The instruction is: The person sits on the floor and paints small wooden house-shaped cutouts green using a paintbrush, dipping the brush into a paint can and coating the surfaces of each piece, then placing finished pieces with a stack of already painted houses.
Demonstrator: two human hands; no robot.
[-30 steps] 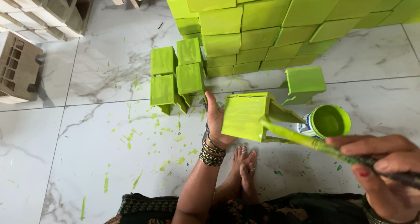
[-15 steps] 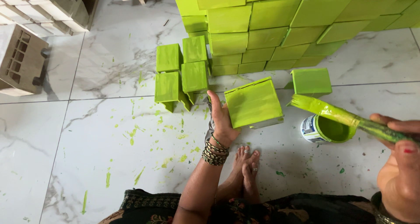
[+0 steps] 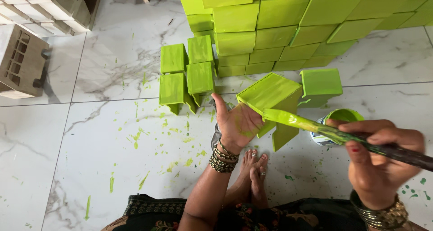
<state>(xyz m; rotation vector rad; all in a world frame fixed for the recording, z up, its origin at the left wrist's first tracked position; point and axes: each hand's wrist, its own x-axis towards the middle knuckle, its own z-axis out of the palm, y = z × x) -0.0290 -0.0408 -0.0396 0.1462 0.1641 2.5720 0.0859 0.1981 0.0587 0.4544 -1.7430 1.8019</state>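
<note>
While tilted, stool (image 3: 270,93) against left fingers (image 3: 225,111)

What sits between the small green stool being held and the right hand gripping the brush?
In the head view, the paint-coated brush head and the open green paint can.

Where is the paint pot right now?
In the head view, the paint pot stands on the floor right of centre, partly hidden behind the brush in the right hand, just below a lone green block.
</note>
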